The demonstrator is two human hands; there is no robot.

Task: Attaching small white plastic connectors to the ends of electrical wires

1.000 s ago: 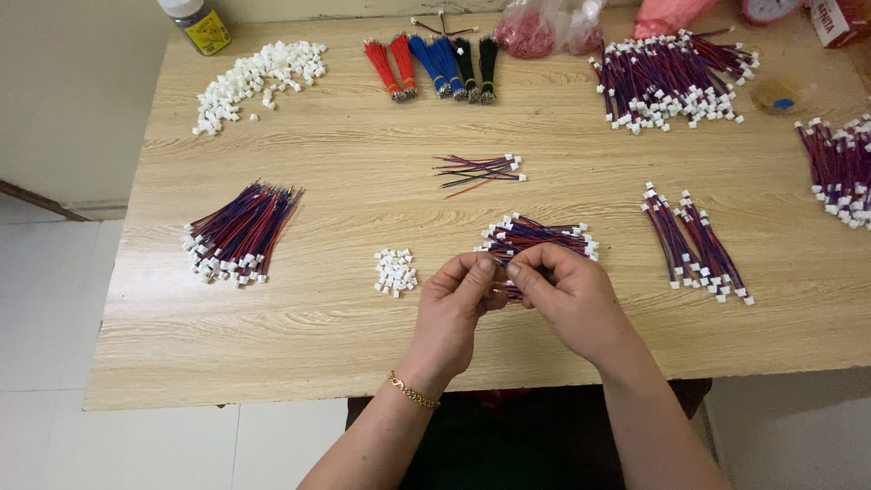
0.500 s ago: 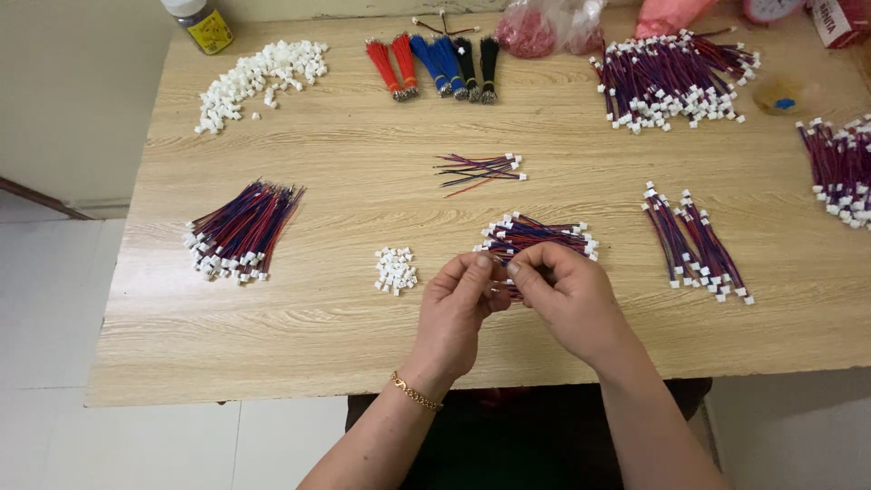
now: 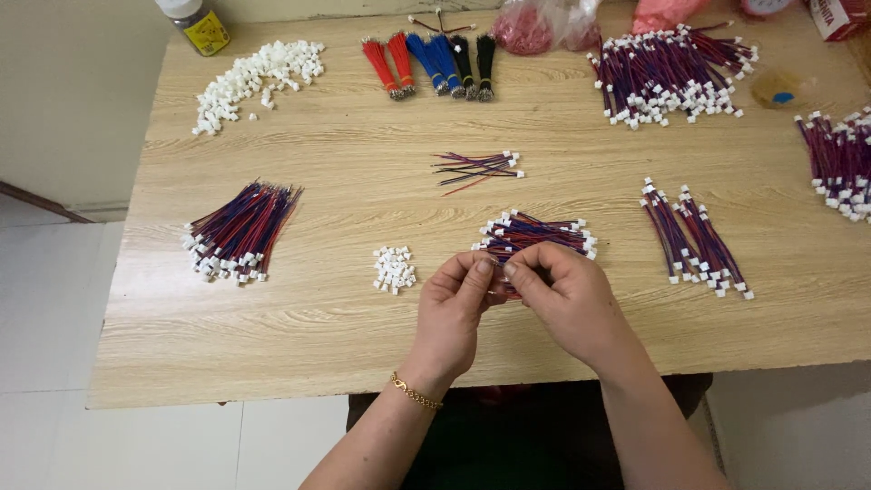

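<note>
Wooden table [image 3: 345,181] — contents as seen from the head camera, clock directions taken from the two hands at the near edge.

- Left hand [image 3: 451,313]: fingers curled, thumb and forefinger pinched together; the grip is clenched on a thin red-and-blue wire [image 3: 508,290]. A gold bracelet [image 3: 414,394] sits on the wrist.
- Right hand [image 3: 567,299]: fingertips meeting those of the left hand, grip pinched on the same wire. How much of the wire lies between the hands cannot be told; only a short piece shows below the fingertips.
- Bundle of wires with white plugs [image 3: 535,234]: at 12 o'clock, just beyond the fingertips, lying flat.
- Small heap of white plugs [image 3: 393,269]: at 9 o'clock, near the left hand.
- Loose thin wires [image 3: 478,169]: at 12 o'clock, farther out.
- Two slim wire bundles [image 3: 694,238]: at 2 o'clock, side by side.
- Fanned wire bundle [image 3: 240,231]: at 10 o'clock, well apart from the hands.
- Large heap of white plugs [image 3: 249,80]: at 11 o'clock, far edge.
- Row of coloured wire tassels [image 3: 431,65] — red, blue, black: at 12 o'clock, far edge.
- Big pile of finished wires [image 3: 671,73]: at 1 o'clock, far edge.
- Further wire pile [image 3: 839,163]: at 2 o'clock, cut off by the right border.
</note>
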